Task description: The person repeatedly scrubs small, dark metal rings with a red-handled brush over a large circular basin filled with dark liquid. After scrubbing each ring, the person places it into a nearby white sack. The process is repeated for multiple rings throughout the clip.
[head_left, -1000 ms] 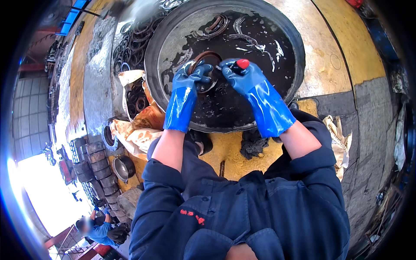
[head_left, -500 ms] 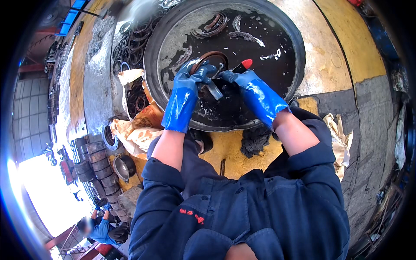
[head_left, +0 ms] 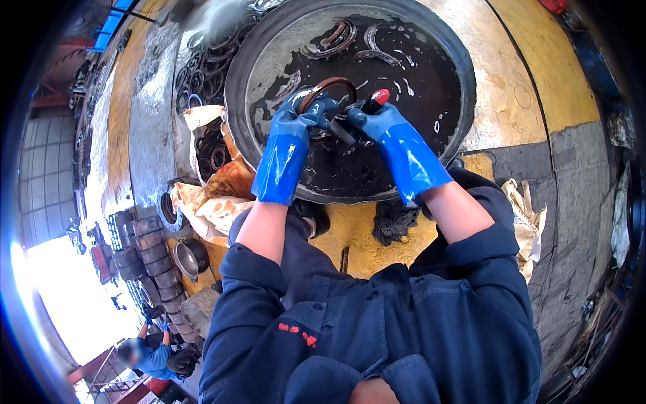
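Both hands wear blue rubber gloves and work over a wide round basin [head_left: 237, 101] of dark liquid. My left hand [head_left: 308, 111] is closed around a brown ring [head_left: 335, 82], held upright at its lower left side. Closed on a red-ended black handle is my right hand [head_left: 373, 120]; it belongs to what looks like a scraper [head_left: 377, 99]. Its flat grey blade points left, close to my left fingers and the ring's lower part. Whether the blade touches the ring is hidden. Further off in the basin lie more rings [head_left: 331, 42] and a pale curved strip [head_left: 377, 55].
Left of the basin are a heap of dark rings [head_left: 210, 71] and a torn paper sack [head_left: 219, 209] with rings inside. A metal bowl [head_left: 191, 260] and stacked dark cylinders [head_left: 155, 252] stand lower left. Another person [head_left: 151, 357] works farther off. Crumpled paper [head_left: 528, 219] lies right.
The scraper's blade has turned from a bright downward slant to a darker, flatter angle, and its red end has shifted slightly left. My left hand with the ring has barely moved.
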`<state>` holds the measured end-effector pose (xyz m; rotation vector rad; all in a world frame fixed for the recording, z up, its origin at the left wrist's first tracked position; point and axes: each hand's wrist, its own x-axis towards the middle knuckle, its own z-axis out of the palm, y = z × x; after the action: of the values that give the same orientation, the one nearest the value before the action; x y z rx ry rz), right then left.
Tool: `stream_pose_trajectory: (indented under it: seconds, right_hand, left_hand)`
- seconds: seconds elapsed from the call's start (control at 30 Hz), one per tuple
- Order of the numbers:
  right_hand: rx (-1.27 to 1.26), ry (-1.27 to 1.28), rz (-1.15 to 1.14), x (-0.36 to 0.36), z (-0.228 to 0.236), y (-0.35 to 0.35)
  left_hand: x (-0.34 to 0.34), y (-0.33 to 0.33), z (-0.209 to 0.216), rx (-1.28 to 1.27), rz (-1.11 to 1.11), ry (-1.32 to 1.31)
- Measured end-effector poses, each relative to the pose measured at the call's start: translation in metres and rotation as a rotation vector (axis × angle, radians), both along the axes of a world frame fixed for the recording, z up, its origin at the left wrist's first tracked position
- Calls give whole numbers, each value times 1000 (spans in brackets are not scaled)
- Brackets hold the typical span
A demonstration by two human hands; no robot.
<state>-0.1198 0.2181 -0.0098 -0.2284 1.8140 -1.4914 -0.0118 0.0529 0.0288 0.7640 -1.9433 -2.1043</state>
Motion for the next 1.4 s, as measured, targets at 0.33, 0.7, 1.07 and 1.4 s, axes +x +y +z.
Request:
stream_pose_trajectory:
  seconds: [0.33,0.7,1.07,1.4]
  right_hand:
    - [202,51,-19,-19,18,16]
    - [266,498,383,-28,30,27]
    - [494,780,134,-25,12,24]
    - [-468,796,130,-21,44,5]
  left_hand:
    - [5,-45,-22,338,174,248]
    - [-1,-27,-2,-1042,45,15]
    - [3,-9,10,-155,-137,-201]
    - [9,-15,-4,134,168,-169]
